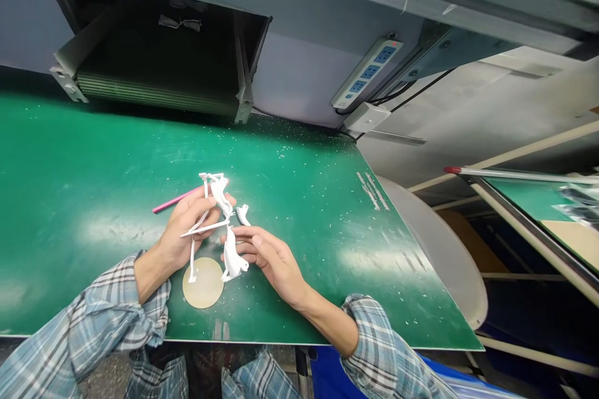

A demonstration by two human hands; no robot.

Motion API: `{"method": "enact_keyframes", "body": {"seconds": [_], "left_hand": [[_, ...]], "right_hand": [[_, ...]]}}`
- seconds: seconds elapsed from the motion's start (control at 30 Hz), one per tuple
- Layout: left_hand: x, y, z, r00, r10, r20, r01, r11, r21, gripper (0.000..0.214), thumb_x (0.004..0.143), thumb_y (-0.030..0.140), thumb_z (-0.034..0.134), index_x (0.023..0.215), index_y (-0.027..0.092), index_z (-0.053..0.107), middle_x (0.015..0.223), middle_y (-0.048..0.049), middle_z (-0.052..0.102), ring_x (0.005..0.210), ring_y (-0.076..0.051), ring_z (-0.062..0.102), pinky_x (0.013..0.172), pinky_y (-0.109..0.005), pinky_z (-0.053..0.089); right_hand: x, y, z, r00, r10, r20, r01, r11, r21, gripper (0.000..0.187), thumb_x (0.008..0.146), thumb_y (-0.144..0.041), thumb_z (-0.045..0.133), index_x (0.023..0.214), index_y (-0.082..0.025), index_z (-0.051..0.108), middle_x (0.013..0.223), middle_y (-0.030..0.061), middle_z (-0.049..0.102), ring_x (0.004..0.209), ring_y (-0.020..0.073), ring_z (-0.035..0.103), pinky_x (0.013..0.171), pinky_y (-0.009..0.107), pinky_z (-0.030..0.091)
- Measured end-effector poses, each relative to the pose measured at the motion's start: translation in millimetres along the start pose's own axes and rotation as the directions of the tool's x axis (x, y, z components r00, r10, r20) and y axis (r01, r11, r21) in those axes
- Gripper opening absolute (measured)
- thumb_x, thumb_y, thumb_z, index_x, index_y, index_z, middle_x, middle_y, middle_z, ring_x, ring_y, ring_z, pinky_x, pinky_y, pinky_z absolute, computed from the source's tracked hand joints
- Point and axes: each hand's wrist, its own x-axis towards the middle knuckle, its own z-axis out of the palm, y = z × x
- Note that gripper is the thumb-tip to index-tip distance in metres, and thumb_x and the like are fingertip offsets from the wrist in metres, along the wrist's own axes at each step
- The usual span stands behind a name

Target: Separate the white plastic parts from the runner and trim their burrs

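Note:
A white moulded plastic sprue (206, 228), with thin runners and curved parts on it, is held above the green table. My left hand (182, 227) is closed around its runners, fingers partly hidden behind them. At its upper end is a curved white part (219, 193). My right hand (278, 265) grips a lower curved white part (233, 255), its fingers partly behind that part. Just beyond my right fingertips is a small white piece (243, 214); whether it joins the sprue I cannot tell. Below the hands lies a round beige disc (203, 292).
A pink stick (174, 201) lies beyond my left hand on the green table (309, 181), among scattered white specks. At the back, a conveyor belt (156, 84) comes out of a machine opening, white pieces deep inside. A power strip (367, 73) and a round grey stool (430, 249) are at right.

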Motion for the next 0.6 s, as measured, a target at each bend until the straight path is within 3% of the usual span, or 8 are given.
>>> {"method": "enact_keyframes", "body": {"seconds": [0.2,0.33,0.47,0.6], "left_hand": [[1,-2,1.3,1.000,0.004,0.024,-0.004,1.000,-0.006,0.024,0.099,0.033,0.062,0.112,0.014,0.070,0.055,0.0079,0.031,0.046,-0.006,0.015,0.041,-0.020,0.013],[-1,-2,5.2,0.999,0.044,-0.028,-0.043,0.999,0.031,0.028,0.096,0.035,0.068,0.116,0.016,0.065,0.059,0.0068,0.042,0.047,-0.005,0.019,0.042,-0.020,0.015],[-2,0,5.3,0.994,0.037,-0.100,-0.020,0.986,0.167,0.044,0.091,0.039,0.074,0.127,0.019,0.059,0.086,-0.0017,0.068,0.050,-0.004,0.028,0.044,-0.019,0.021],[0,13,-1.8,0.999,-0.043,-0.018,0.047,0.934,0.353,0.043,0.089,0.040,0.076,0.125,0.019,0.063,0.113,-0.0077,0.072,0.055,-0.005,0.042,0.045,-0.020,0.026]], "right_hand": [[1,-3,0,0.999,0.046,-0.003,-0.046,0.999,0.018,0.039,0.106,-0.051,0.061,0.124,-0.018,0.068,0.119,0.0150,0.074,0.099,0.0254,0.075,0.083,0.035,0.059],[4,-4,1,0.989,0.147,0.032,-0.151,0.975,0.165,0.040,0.099,-0.053,0.071,0.116,-0.017,0.065,0.114,0.0144,0.074,0.093,0.0245,0.075,0.077,0.033,0.059],[6,-1,2,0.968,0.219,0.120,-0.232,0.967,0.106,0.046,0.099,-0.050,0.074,0.125,-0.014,0.065,0.108,0.0141,0.075,0.093,0.0219,0.074,0.085,0.032,0.056],[6,2,1,0.969,0.206,0.133,-0.211,0.977,0.019,0.048,0.100,-0.052,0.072,0.128,-0.014,0.067,0.109,0.0139,0.075,0.091,0.0213,0.073,0.085,0.034,0.056]]}}
